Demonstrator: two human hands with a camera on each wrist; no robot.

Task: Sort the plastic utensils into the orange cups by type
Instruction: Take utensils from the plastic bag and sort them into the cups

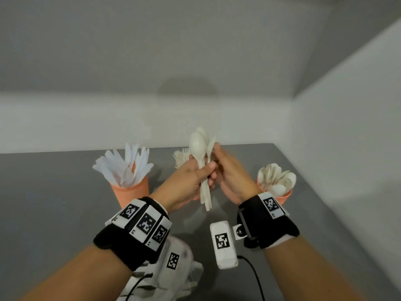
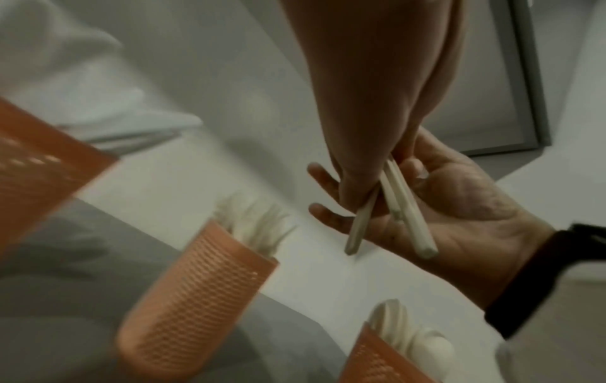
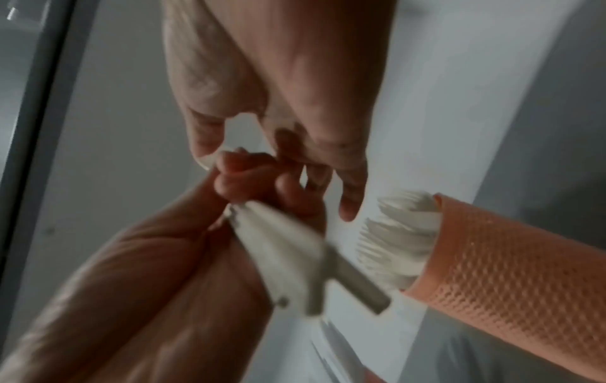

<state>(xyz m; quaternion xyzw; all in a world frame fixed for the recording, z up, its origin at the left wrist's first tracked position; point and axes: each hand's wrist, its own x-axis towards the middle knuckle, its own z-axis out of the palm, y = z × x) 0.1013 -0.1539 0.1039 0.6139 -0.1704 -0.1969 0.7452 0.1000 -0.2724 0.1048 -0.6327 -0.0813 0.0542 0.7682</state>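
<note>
1. Left hand (image 1: pixel 191 181) curled round a small bunch of cream spoons (image 1: pixel 200 153), thumb pressed across the handles; bowls up, handles hanging down, long axis near upright.
2. Right hand (image 1: pixel 230 177) touching the same bunch from the side, fingers bent against the bowls and upper handles; whether gripping or only steadying cannot be told. In the left wrist view, right hand (image 2: pixel 442 207) spread behind the handle ends (image 2: pixel 410 220), palm showing.
3. Bunch held above the grey table (image 1: pixel 54 192), between the three orange cups and well clear of all of them.
4. Spoon cup (image 1: pixel 282 197), already crowded with cream spoons, just right of the bunch and near the right wrist. Taken as landmark: fork cup (image 2: pixel 196 305) to its left, mostly hidden behind the hands in the head view; knife cup (image 1: pixel 130 190) further left still, full of white knives.
5. Judged next move: carry the bunch rightward to the spoon cup, handles first. Right hand nearer that cup; a handover from the left looks likely.
6. Risk: crowded cup, so handles may catch on the bowls already standing there.
</note>
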